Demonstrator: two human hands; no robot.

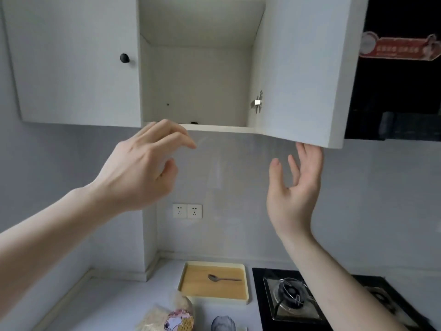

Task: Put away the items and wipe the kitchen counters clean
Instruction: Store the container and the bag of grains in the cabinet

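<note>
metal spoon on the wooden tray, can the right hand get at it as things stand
Probably yes. The metal spoon lies alone in the open wooden tray with nothing over it. The right hand is empty, raised at the open white cabinet door, and would have to come down.

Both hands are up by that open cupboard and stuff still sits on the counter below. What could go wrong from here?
The open cupboard door hangs just above the right hand, whose fingers reach its bottom edge; swinging it could pinch them or catch the head. The snack bag lies at the counter's near edge, where a lowering arm might knock it. The spoon sits loose in its tray beside the gas burner.
</note>
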